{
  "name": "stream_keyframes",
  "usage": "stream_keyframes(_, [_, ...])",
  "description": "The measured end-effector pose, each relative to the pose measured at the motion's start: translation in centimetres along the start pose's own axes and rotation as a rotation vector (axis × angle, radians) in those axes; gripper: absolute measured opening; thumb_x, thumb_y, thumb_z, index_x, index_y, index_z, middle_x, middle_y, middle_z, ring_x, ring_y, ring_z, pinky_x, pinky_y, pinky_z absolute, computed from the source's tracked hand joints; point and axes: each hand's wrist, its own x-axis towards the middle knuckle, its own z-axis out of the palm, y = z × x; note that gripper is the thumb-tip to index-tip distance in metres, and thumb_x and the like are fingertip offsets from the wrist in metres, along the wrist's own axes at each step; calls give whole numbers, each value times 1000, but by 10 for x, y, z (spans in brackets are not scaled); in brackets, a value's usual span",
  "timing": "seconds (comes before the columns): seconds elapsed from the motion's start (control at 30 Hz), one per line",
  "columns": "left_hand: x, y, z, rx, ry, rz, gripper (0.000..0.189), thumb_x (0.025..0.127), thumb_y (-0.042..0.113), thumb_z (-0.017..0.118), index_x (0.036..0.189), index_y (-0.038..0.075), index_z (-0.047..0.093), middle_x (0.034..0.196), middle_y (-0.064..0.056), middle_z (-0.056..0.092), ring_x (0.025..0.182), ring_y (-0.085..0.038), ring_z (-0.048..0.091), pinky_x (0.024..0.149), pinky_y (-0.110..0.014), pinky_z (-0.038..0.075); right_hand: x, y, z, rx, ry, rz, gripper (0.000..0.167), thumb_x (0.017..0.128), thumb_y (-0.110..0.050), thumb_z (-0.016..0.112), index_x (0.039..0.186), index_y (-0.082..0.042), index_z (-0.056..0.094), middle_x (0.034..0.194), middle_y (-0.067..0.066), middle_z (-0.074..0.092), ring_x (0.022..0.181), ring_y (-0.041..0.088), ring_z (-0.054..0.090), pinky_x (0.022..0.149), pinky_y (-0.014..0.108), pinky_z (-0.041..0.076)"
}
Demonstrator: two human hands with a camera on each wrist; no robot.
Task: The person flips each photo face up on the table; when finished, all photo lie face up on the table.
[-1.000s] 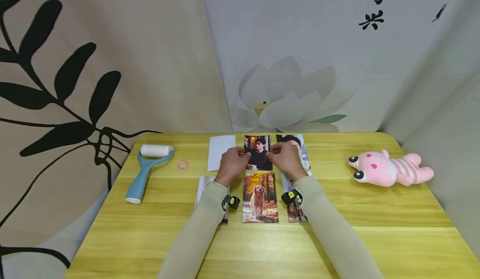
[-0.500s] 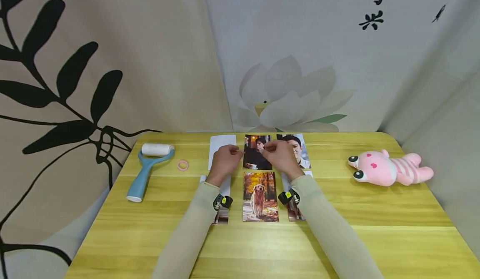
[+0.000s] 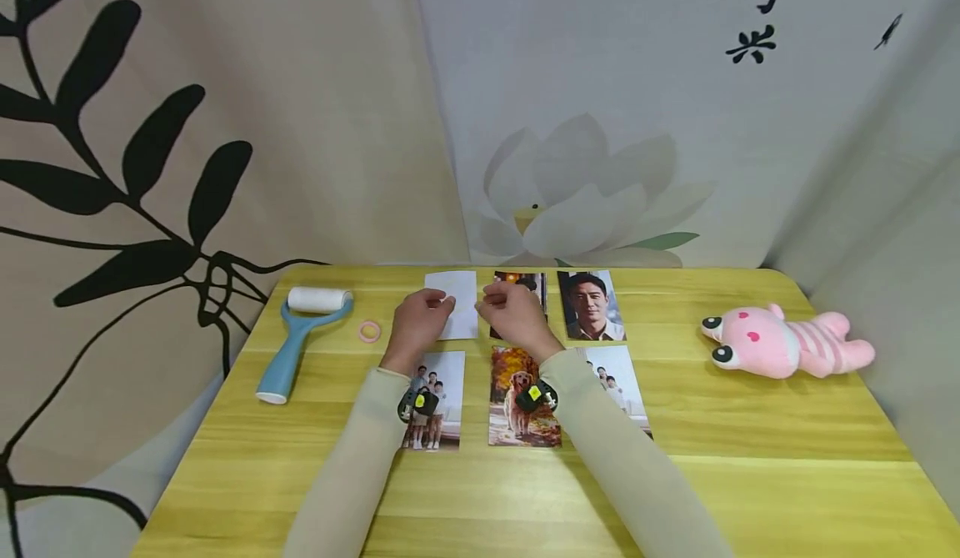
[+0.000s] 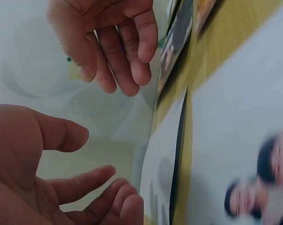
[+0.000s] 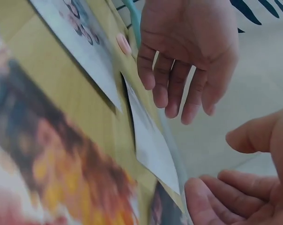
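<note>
- Six photo prints are seen laid in two rows of three near the far edge of the counter (image 3: 750,424); five lie picture-up, and one, the white print (image 3: 452,314) at the left end of the far row, shows only a blank side.
- The work is judged nearly finished: the grid is set out, and only the white print appears left to be dealt with.
- The left hand (image 3: 417,327) is held over the white print's left edge, fingers relaxed and apart, with nothing gripped; whether the paper is touched cannot be told.
- The right hand (image 3: 512,316) is held over the seam between the white print and the dark portrait print (image 3: 525,284), fingers loosely bent, with nothing clamped.
- The prints are thin, flat, glossy rectangles; the dog print (image 3: 513,391) is warm orange, the family print (image 3: 438,399) pale.
- The counter is yellow wood-grain laminate with rounded corners.
- Toward the left edge lie a lint roller (image 3: 300,337) with a blue plastic handle and a white paper roll, and a small pink ring (image 3: 368,331).
- Near the right edge a soft pink plush toy (image 3: 780,343) lies on its side.
</note>
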Motion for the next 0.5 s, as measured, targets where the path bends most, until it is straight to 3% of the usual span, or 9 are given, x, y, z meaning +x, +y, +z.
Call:
stream_keyframes(0.2, [2, -16, -14, 36, -18, -29, 55, 104, 39, 62, 142, 0, 63, 137, -24, 65, 127, -39, 62, 108, -54, 49, 6, -4, 13, 39, -76, 64, 56, 103, -34, 69, 148, -3, 59, 141, 15, 67, 129, 33, 65, 105, 52, 56])
stream_keyframes(0.5, [4, -25, -14, 3, -65, -73, 62, 104, 36, 62, 151, -3, 51, 151, -25, 57, 140, -41, 54, 117, -56, 43, 14, -6, 20, 2, -157, 138, 65, 102, -40, 68, 153, -2, 53, 150, 21, 60, 137, 36, 60, 111, 53, 52])
